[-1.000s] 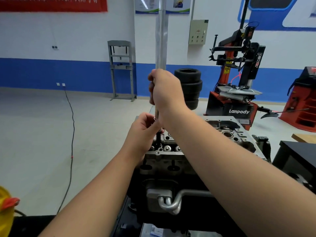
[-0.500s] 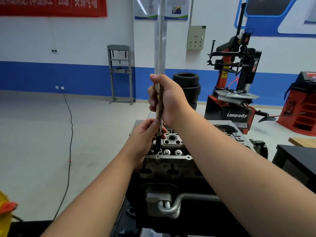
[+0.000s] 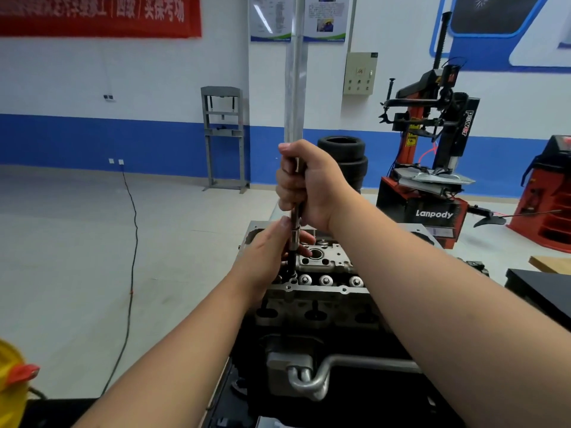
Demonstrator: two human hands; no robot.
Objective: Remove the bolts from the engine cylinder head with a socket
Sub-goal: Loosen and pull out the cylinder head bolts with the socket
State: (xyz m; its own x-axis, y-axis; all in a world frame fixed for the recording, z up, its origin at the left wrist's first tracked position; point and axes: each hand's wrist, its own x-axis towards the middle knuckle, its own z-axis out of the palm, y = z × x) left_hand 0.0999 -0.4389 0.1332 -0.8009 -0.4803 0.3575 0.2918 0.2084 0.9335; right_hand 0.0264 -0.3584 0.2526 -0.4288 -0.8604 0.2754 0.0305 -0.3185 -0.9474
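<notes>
A grey metal cylinder head (image 3: 321, 291) sits on a dark engine stand in front of me. A long socket extension (image 3: 295, 233) stands upright on the head's near left side, its dark socket down at a bolt hole. My right hand (image 3: 309, 183) grips the upper shaft of this tool. My left hand (image 3: 268, 257) holds the lower part of the extension just above the socket. Three round silver bolt heads (image 3: 326, 280) show in a row along the head's near edge. The bolt under the socket is hidden.
A tire changer machine (image 3: 432, 168) stands at the back right beside stacked tires (image 3: 343, 162). A red cabinet (image 3: 550, 196) is at far right, a black bench (image 3: 543, 291) at right. A grey press frame (image 3: 224, 137) and a floor cable (image 3: 131, 273) are on the left. Silver pipes (image 3: 312, 381) run below the head.
My view has tilted up slightly, so everything sits lower in frame. My right hand has slid lower on the extension shaft, and more of the shaft now shows between my two hands.
</notes>
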